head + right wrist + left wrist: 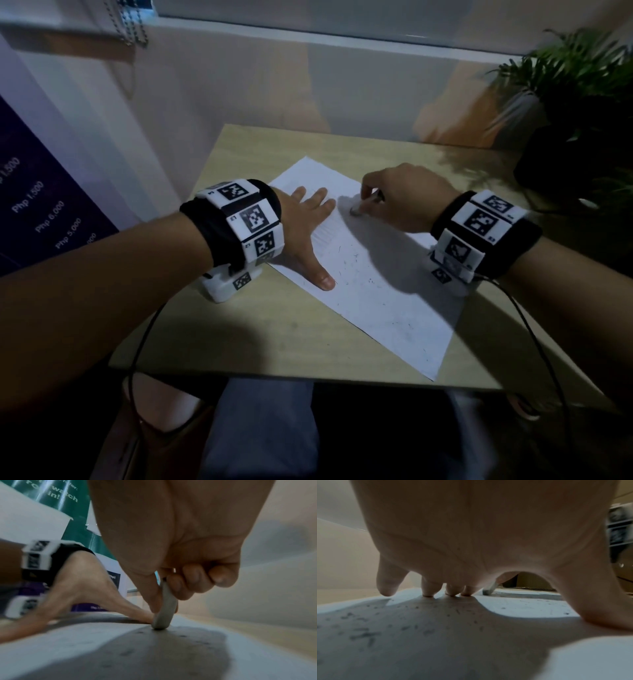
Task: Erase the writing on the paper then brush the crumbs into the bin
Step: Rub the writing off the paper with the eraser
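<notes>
A white sheet of paper (383, 294) lies slanted on the wooden table (239, 322). My left hand (308, 219) lies flat on the sheet's left edge, fingers spread straight and pressing it down. My right hand (370, 202) pinches a grey-white eraser (356, 209) and holds its tip on the paper near the top. The right wrist view shows the eraser (164, 609) standing on end between thumb and fingers. Dark eraser crumbs (352, 263) are scattered over the sheet, and the crumbs (412, 615) also show under my left palm. Faint pencil lines (325, 233) remain beside my left fingers.
A potted plant (575, 113) in a dark pot stands at the table's far right. A wall and window sill run behind the table. A purple price poster (37, 212) hangs at the left. Cables trail from both wrists over the front edge. No bin is in view.
</notes>
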`<state>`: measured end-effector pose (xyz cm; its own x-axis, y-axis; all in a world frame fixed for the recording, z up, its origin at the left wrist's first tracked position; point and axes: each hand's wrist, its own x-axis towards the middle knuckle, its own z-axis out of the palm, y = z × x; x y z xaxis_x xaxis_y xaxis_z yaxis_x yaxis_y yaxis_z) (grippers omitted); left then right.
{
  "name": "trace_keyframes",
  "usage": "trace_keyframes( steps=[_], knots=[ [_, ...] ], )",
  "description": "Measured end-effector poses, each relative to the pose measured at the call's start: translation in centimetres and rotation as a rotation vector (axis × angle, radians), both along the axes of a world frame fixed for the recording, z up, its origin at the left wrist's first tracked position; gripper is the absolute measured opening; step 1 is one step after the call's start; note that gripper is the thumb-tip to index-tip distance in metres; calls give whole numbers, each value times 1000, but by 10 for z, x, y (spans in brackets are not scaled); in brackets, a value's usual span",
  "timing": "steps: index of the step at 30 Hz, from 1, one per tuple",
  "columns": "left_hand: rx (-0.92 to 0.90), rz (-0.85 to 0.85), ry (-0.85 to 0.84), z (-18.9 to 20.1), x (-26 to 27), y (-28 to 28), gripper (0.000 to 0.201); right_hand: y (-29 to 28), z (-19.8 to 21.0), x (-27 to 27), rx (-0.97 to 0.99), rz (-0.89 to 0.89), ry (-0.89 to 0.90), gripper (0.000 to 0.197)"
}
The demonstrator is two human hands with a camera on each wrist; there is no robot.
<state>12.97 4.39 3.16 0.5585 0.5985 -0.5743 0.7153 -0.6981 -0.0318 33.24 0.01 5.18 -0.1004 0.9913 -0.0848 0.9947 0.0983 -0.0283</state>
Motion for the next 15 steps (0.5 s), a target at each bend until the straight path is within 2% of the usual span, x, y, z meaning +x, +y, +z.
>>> trace_keyframes(
  steps=[3, 7, 12, 15],
  knots=[
    [6, -2, 8, 0, 0, -2, 153, 8, 6, 5, -30, -35, -14, 33],
    [6, 4, -4, -1, 1, -1, 155, 3, -3, -8, 7, 6, -58, 31],
    [5, -4, -9, -1, -1, -2, 156, -2, -2, 7, 59, -28, 26, 28],
    [16, -14, -11, -1, -2, -3, 153, -8, -2, 6, 147, 28, 118, 24]
  ],
)
